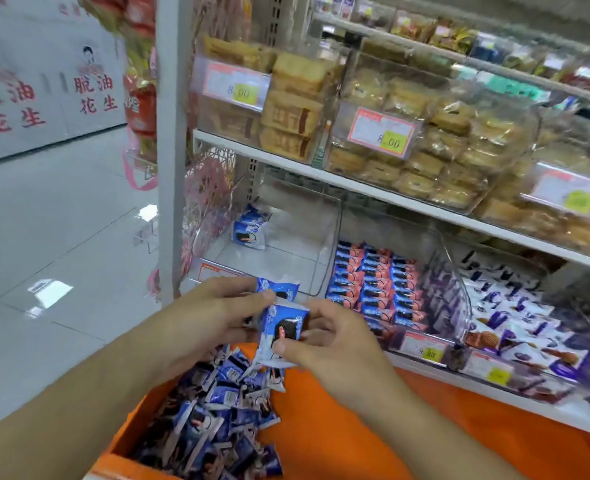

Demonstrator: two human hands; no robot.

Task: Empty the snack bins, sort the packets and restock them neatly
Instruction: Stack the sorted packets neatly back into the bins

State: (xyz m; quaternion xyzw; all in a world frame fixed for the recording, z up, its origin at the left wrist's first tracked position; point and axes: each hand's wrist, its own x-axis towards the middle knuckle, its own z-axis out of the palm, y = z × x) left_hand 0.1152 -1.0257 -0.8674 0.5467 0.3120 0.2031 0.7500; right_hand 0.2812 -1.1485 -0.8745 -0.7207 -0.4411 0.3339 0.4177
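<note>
Judging from how things lie, we reckon we are past the emptying and into the restocking. The clear bin at the centre of the frame, on the lower shelf, is almost bare: only a couple of blue packets lean in its back left corner. Most of its stock lies as a loose heap of blue packets in the orange crate at the bottom of the frame, unsorted and pointing every way. To the right of the clear bin, the pink-and-blue packets already stand in tidy rows, and further right the purple-and-white packets fill their own bin, less evenly. So we judge one bin put in order, one nearly empty and waiting, and a large heap left to go back.

Both our hands meet just above the crate, in the lower middle of the frame, in front of the clear bin's front edge. Our left hand comes in from the lower left, fingers curled round a small stack of packets, of which one blue packet top shows above the thumb. Our right hand comes from the lower right and pinches a single blue packet between thumb and fingers, held upright against the stack, its printed face towards us. The two hands touch through the packets. How many packets the left hand holds we cannot tell.
</note>
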